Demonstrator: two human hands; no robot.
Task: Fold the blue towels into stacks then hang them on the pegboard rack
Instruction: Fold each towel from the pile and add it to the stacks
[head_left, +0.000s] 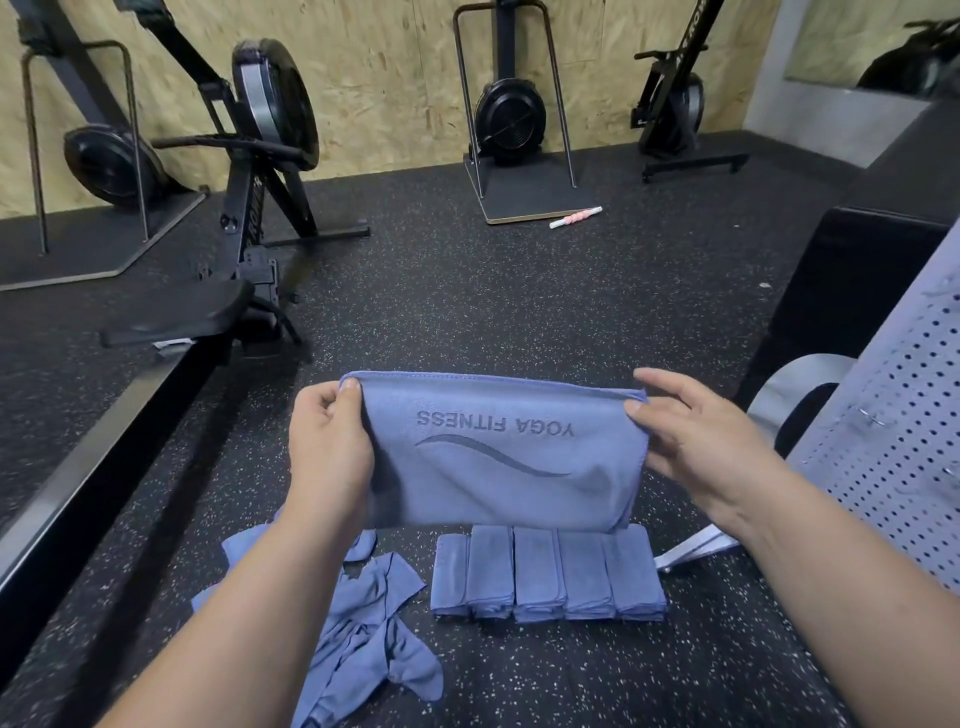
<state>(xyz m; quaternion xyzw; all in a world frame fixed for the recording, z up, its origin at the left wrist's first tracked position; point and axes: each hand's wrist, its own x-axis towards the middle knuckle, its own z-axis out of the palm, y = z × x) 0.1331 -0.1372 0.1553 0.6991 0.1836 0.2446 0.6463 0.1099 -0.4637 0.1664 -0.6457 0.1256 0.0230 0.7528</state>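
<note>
Blue towel (509, 467) held up by its top corners.
The left hand (327, 441) and right hand (696, 436) each pinch a corner; it hangs limp above the folded row (550, 571) on the near floor (727, 654). It looks light, soft and floppy, so the hemmed corners seem the surest hold.

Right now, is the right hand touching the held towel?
Touching. The head view shows the right hand pinching the held towel at its top corner, thumb on the front.

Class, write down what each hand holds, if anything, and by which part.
Both hold one blue cloth towel printed YOGA FITNESS: the left hand pinches its upper left corner, the right hand its upper right corner.
</note>
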